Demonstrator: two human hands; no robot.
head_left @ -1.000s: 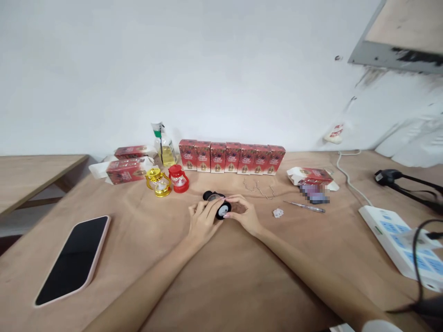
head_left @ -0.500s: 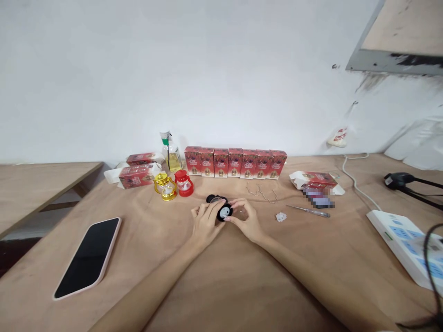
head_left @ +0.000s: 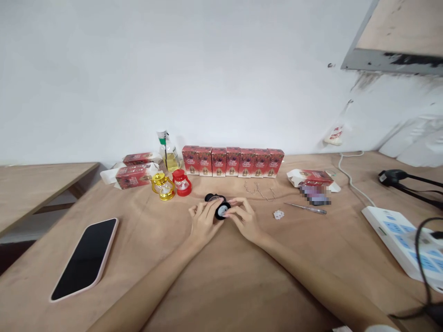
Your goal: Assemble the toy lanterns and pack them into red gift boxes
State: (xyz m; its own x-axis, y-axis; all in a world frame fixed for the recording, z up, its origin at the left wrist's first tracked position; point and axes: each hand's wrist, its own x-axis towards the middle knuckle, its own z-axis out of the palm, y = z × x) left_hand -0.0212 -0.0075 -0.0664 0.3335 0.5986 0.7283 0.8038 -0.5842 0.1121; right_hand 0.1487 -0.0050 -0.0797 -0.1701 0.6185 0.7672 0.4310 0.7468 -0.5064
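A small black lantern (head_left: 218,218) lies on its side at the middle of the table, its round base turned toward me. My left hand (head_left: 204,220) is closed around the lantern's body from the left. Fingers of my right hand (head_left: 246,220) grip the base's rim, and the thumb presses on the white disc (head_left: 223,210) in its middle. Part of the lantern is hidden behind my fingers. Beyond my left hand stand a gold lantern (head_left: 164,186) and a red lantern (head_left: 182,183), both upright. To the right lies a small heap of white bits (head_left: 278,215).
A row of red boxes (head_left: 233,162) stands along the wall. Opened boxes (head_left: 134,176) and a bottle of yellow liquid (head_left: 170,159) are at back left. A screwdriver (head_left: 305,208), thin wires (head_left: 265,191) and a power strip (head_left: 403,242) lie right; a phone (head_left: 85,259) lies left.
My right thumb has shifted from the edge of the lantern's base onto its white disc. The left hand keeps its hold, and the whole view has shifted slightly.
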